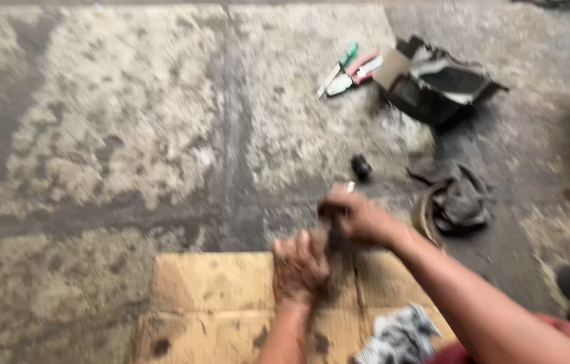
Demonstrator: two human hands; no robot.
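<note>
My single head view looks steeply down, close over the stained grey concrete floor (130,135) ahead.

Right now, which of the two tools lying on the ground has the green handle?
The screwdriver, the thinner tool on the left. The pliers beside it, nearer the black box, have pink handles instead.

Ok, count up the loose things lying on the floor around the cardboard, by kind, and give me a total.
Hand tools: 2 (green-handled screwdriver, pink-handled pliers)
Black broken casing: 1
Small black cap: 1
Round part with dark rags: 1
Patterned cloth: 1
Total: 6
</note>
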